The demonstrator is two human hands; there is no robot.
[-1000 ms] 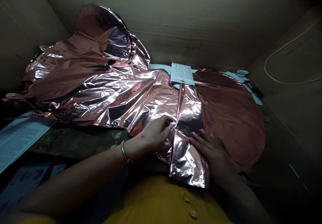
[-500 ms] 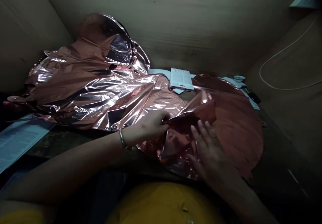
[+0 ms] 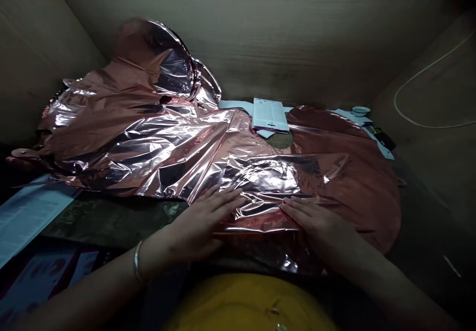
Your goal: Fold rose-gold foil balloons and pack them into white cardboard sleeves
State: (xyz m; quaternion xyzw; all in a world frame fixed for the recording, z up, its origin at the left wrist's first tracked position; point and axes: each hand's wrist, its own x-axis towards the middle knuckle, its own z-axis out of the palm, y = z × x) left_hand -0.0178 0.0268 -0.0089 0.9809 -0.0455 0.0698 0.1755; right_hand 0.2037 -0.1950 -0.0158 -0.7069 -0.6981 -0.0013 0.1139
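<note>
A folded piece of shiny rose-gold foil balloon [image 3: 260, 207] lies in front of me, on top of a larger flat sheet of the same foil. My left hand [image 3: 203, 219] rests on its left end, palm down with the fingers stretched out. On the right end lies my right hand [image 3: 316, 222], also flat, its fingers extended. Neither hand grips anything. Uninflated foil balloons [image 3: 111, 118] spread in a crumpled pile to the left, with a rounded part [image 3: 148, 53] leaning on the back wall. A smooth curved foil part [image 3: 364, 182] reaches to the right.
A printed packet [image 3: 270, 114] stands near the back wall. Printed sheets [image 3: 33, 217] lie at the left. A small white dish [image 3: 360, 111] and a dark object [image 3: 383, 140] sit at the back right. A pale cord [image 3: 412, 118] hangs along the right wall.
My left hand has let go of the raised foil edge and now lies flat on it. The foil flap has come down into a flat fold. My right hand has shifted slightly right.
</note>
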